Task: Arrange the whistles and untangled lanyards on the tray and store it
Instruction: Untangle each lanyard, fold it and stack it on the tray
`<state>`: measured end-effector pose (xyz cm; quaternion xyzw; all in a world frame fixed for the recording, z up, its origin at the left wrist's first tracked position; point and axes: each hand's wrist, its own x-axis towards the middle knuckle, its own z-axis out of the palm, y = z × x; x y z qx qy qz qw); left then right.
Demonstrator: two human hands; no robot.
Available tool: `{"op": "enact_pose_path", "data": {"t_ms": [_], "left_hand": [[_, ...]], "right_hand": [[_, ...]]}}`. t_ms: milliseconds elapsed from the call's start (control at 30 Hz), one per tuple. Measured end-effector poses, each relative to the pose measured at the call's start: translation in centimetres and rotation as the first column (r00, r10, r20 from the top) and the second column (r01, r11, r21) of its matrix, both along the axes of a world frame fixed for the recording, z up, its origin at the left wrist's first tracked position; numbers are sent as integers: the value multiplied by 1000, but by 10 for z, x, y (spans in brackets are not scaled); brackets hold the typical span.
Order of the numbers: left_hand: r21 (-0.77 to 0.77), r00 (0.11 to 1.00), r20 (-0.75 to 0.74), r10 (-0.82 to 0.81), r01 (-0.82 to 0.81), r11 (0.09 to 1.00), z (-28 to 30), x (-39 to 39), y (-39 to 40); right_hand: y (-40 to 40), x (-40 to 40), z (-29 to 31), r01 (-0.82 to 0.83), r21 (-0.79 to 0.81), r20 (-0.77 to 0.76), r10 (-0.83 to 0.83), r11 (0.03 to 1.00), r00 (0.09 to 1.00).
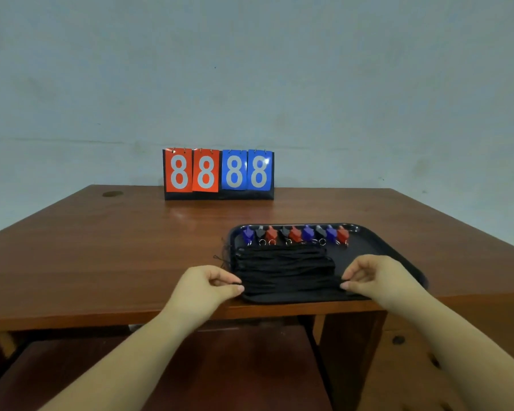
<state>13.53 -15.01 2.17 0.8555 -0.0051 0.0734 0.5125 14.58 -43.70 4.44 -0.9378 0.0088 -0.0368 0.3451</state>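
Tray [380, 247] is my landmark, sitting at the near edge of the wooden table [101, 256], right of centre. Going L to R: left hand [204, 287] is at the tray's near-left corner, thumb and forefinger pinching the left end of the lanyards [282, 269]. These black cords lie in straight rows across the tray's middle, w/ a few loose ends spilling over its left rim. Behind them, along the tray's far rim, the whistles [296, 234] stand in one row, blue, black and red mixed, key rings toward me. Right hand [374, 277] is at the tray's near-right side, pinching the cords' right end the same way.

Why both ends, I reckon: pulling a cord taut between two pinches lays it flat and parallel, so nothing re-tangles. Whistles parked at the back leave room for that.

Well behind the tray, at the table's far edge against the wall, a flip scoreboard [218, 173] reads 8s on red and blue cards.

Arranging looks nearly done; storing the tray is not yet begun. Below the tray, under the table, I see a lower surface, maybe the spot, can't tell.
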Motion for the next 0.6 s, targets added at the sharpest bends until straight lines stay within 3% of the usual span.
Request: {"op": "enact_pose_path", "data": {"t_ms": [267,600], "left_hand": [[113,994,-113,3,10,994,1,14,-6],[108,984,-163,69,-52,993,30,31,14]], "right_hand": [[-5,12,0,-112,-109,-66,105,988,992],[-36,23,18,-111,-58,-22,110,992,994]]}}
